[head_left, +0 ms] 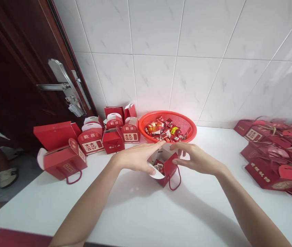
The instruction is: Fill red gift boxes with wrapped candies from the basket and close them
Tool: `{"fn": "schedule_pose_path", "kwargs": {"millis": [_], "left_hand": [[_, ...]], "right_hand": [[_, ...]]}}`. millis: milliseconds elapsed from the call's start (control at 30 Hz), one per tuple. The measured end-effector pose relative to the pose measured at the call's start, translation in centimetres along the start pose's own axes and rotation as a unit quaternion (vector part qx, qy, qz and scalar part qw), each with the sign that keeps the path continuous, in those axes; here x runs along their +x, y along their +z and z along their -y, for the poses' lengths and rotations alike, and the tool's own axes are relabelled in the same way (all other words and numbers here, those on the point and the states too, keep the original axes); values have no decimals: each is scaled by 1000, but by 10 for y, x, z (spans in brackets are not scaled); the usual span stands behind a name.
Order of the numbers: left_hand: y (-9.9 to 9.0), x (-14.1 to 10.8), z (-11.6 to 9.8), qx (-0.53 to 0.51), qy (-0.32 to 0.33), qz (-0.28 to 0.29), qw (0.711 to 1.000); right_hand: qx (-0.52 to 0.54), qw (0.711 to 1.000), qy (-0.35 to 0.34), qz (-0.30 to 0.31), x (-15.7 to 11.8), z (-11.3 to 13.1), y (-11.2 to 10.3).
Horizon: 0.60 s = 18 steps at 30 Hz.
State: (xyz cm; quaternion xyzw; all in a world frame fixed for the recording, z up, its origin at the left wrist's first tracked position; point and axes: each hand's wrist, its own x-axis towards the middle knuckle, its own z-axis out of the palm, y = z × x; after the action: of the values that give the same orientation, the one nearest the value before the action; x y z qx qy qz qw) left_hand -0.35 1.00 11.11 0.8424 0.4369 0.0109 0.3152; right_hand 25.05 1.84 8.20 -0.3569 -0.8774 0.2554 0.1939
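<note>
A red candy box [170, 168] with a cord handle stands with its flaps up on the white table, packets showing inside it. My left hand [138, 157] reaches over its left side, thumb on a white-lined flap [157, 173] and fingers stretched toward the far flap. On the other side, my right hand [196, 158] grips the box's right edge and flap between thumb and fingers. Right behind the box sits a red plastic basket [192, 132] with wrapped candies [165, 129] in it.
Several red boxes [91, 141] stand at the left, one larger with a cord [65, 159]. Flattened red boxes [277, 171] are piled at the right. A tiled wall [156, 79] closes the back. A dark door [19, 51] and a person's shoe [7, 177] are at left.
</note>
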Motion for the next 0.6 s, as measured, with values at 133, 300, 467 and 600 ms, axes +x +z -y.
{"fn": "schedule_pose_path", "kwargs": {"millis": [133,300,467,600], "left_hand": [[-2,-5,-3,38,-6,-52,998],[-3,-6,-4,73,3,-102,992],[-5,-2,4,65,40,-74,994],[-4,1,6,45,60,-51,996]], "right_hand": [[-8,995,-11,-102,-11,-12,28],[-36,978,-44,-201,-20,-21,59],[-47,964,-53,-257,-22,-24,76],[-47,962,-56,-261,-23,-24,83]]}}
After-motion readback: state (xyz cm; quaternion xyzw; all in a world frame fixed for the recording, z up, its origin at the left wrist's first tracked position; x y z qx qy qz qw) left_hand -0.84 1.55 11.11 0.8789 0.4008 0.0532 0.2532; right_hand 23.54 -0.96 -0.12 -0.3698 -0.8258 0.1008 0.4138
